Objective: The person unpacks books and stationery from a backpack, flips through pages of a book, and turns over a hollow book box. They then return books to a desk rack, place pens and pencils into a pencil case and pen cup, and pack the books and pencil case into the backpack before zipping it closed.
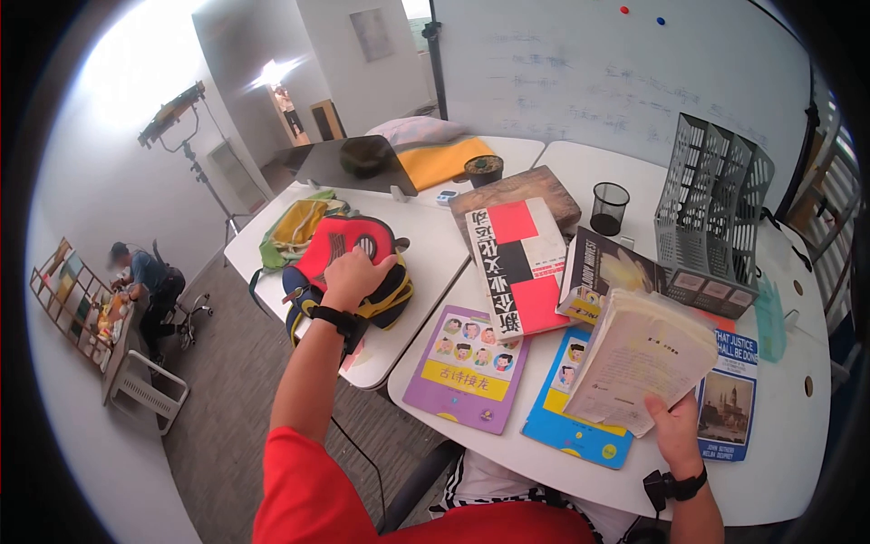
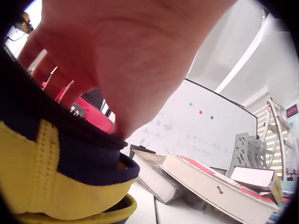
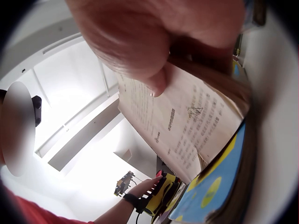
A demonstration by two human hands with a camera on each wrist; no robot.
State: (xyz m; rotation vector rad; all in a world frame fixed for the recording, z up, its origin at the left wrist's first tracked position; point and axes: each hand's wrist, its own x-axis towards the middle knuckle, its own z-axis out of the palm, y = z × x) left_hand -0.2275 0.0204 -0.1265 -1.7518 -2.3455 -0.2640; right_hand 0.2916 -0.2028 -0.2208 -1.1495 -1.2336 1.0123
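The left hand (image 1: 356,279) lies on the red top of a navy and yellow bag (image 1: 337,238); in the left wrist view its fingers (image 2: 58,77) spread over the bag's dark edge. The right hand (image 1: 678,432) grips a thick, worn book (image 1: 645,363) by its lower corner, thumb on the printed page and the other fingers hidden beneath. That book is tilted above a blue and yellow book (image 1: 580,444). Close by are a blue book with a building photo (image 1: 728,399), a dark boxed book (image 1: 609,267) and a red, white and black book (image 1: 519,272).
A purple book (image 1: 467,367) lies near the table's front edge. Behind are a wooden board (image 1: 553,195), a potted plant (image 1: 483,170), a mesh cup (image 1: 609,208) and a grey file rack (image 1: 711,199). A green and yellow bag (image 1: 294,227) sits at left; a person (image 1: 154,281) stands beyond.
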